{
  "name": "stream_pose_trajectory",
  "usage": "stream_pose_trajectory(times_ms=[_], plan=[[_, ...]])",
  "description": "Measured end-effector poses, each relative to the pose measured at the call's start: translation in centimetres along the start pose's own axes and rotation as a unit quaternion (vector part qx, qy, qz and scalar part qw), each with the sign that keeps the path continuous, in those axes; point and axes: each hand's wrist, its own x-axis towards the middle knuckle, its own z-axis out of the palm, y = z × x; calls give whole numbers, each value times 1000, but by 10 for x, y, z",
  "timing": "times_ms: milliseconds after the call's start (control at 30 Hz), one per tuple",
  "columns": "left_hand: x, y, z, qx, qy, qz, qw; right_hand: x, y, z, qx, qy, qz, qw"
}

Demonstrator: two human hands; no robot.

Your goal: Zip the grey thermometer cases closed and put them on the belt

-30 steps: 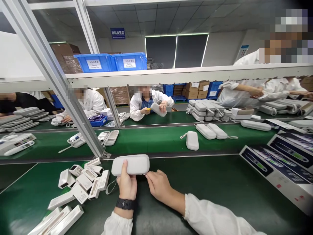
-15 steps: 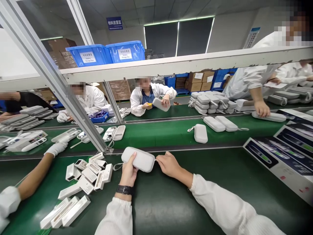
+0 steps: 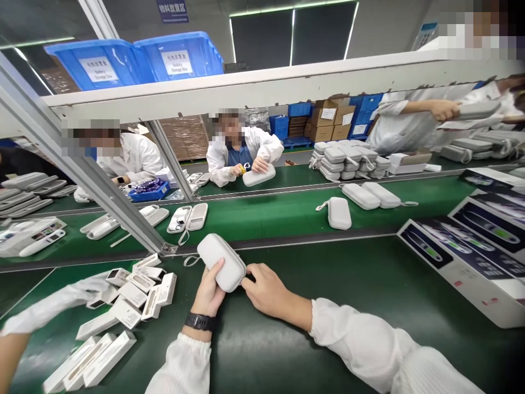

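Apparently the step in hand is working the seam of a pale zip case (image 3: 221, 260), and the next move seems to call for a steady hold: the left hand (image 3: 210, 293) grips it between thumb and fingers, while the right hand's (image 3: 266, 290) fingers, curled nearly closed, touch its end, any zip pull hidden.

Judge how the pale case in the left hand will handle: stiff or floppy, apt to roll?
The pale case is probably fairly stiff: it shows no sagging in the left hand. Laid flat, it would likely slide rather than roll, given its broad face. Its strap looks thin and flexible, so it may swing or snag.
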Motion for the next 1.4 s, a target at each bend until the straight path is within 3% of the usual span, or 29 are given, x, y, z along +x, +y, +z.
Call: stream_pose_trajectory(times_ms=[100,333,467,633,867,967,1100,1167,1233,1333,1400], plan=[[-1,0,1,29,-36,-17,999,0,0,-1,-3,-2,-12,1000],[-6,3,2,46,8,31,998,2,-3,-6,-42,-9,-38,998],[-3,4,4,61,11,35,997,5,13,-11,-74,-10,-35,997],[5,1,5,54,65,31,996,9,33,-11,-75,-17,-38,996],[-1,-17,11,38,114,106,987,5,22,0,-70,-33,4,997],[-3,-20,14,52,112,119,985,6,29,0,-68,-40,8,997],[-3,-16,14,79,95,80,989,10,44,-3,-59,-41,0,997],[-5,-14,12,106,64,34,992,13,50,-6,-37,-46,-5,998],[-11,-13,11,157,-21,-45,986,17,59,-11,-21,-50,11,998],[-20,-9,11,221,-157,-139,952,21,81,-22,-11,-60,27,998],[-23,-3,9,253,-217,-177,926,22,95,-29,11,-67,15,998]])
